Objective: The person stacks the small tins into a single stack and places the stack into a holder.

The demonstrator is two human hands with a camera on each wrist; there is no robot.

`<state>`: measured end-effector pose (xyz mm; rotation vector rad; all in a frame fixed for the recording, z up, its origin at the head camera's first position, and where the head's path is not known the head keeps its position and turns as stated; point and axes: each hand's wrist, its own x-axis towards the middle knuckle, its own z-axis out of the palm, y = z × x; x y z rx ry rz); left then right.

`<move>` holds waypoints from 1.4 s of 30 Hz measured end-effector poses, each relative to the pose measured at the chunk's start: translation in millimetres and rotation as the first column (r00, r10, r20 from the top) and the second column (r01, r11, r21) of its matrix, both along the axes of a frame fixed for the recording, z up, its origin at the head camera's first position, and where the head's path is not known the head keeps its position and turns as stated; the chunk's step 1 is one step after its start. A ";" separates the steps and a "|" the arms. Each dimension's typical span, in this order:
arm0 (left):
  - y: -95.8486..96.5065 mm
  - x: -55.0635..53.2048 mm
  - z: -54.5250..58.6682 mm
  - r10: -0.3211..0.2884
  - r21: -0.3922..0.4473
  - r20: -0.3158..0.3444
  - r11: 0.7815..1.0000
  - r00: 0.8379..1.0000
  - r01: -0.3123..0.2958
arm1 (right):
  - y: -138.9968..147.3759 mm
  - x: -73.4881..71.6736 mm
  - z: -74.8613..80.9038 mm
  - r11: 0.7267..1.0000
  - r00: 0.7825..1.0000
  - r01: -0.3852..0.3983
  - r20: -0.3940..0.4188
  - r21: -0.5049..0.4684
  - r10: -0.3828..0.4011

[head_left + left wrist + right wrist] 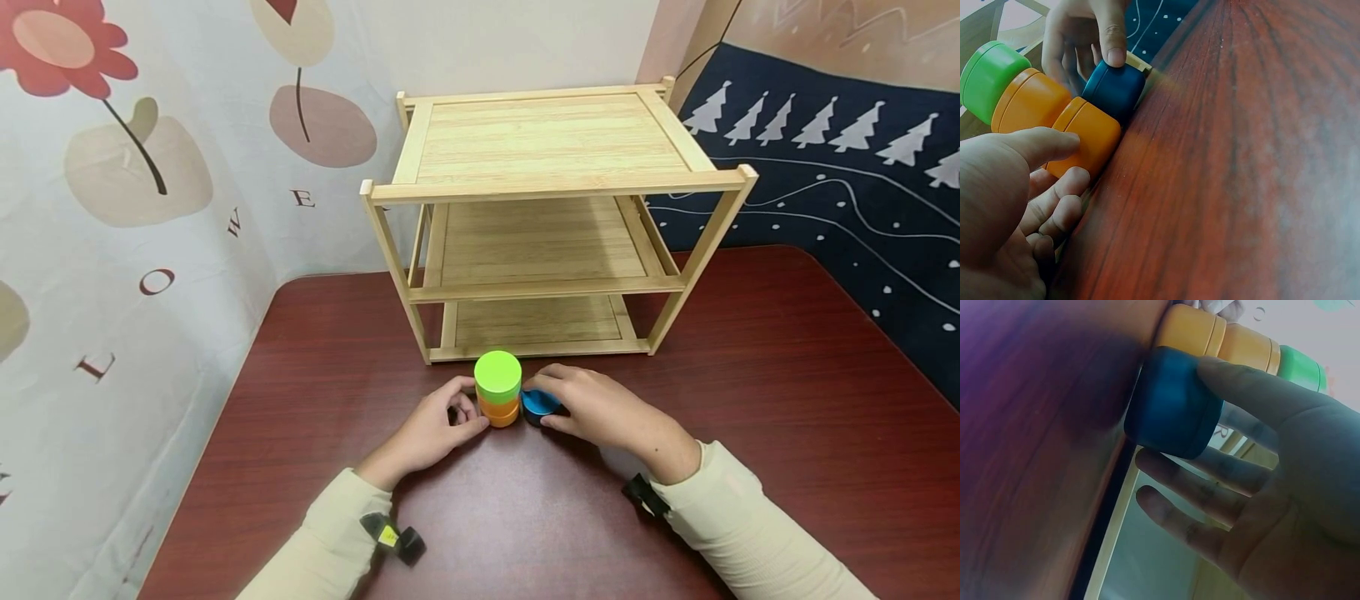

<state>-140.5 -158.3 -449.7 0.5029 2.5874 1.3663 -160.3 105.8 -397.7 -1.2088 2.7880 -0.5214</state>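
A stack of small round lidded jars stands on the table: a bottom orange jar (1088, 140), an upper orange jar (1030, 100) and a green jar (498, 375) on top. My left hand (431, 425) is at the left of the stack, thumb and curled fingers on the bottom orange jar. Right beside the stack, a dark blue jar (1172, 403) sits on the table. My right hand (600, 408) grips it, thumb (1241, 381) on the near side and fingers round the far side. The right palm hides part of the blue jar from the head view.
A three-tier light wooden rack (551, 187) stands just behind the jars on the dark red table (322, 333). A printed cloth (210, 208) hangs along the left and back, and a navy cloth with white trees (825, 192) on the right.
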 end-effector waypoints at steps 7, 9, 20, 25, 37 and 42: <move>0.4 0.1 0.5 0.006 -0.004 0.006 1.000 1.000 -0.006 | 1.3 -0.5 2.4 1.000 1.000 0.001 0.004 -0.001 -0.001; 0.4 0.1 0.3 0.007 -0.006 0.007 1.000 1.000 -0.007 | 1.7 -0.3 3.5 1.000 1.000 0.000 0.002 0.003 0.000; 0.3 0.7 1.3 0.008 -0.007 0.005 1.000 1.000 -0.008 | 3.2 0.3 5.3 1.000 1.000 0.000 -0.003 0.010 0.000; 0.4 1.0 1.0 0.011 -0.011 0.011 1.000 1.000 -0.011 | 3.6 1.0 6.2 1.000 1.000 0.005 0.005 0.007 -0.005; 1.0 0.7 -0.3 0.012 -0.008 0.011 1.000 1.000 -0.012 | 4.2 2.5 9.1 1.000 1.000 0.013 0.018 0.013 -0.013; 0.7 0.4 -0.4 0.010 -0.006 0.008 1.000 1.000 -0.010 | 4.4 2.6 10.1 1.000 1.000 0.012 0.014 0.011 -0.012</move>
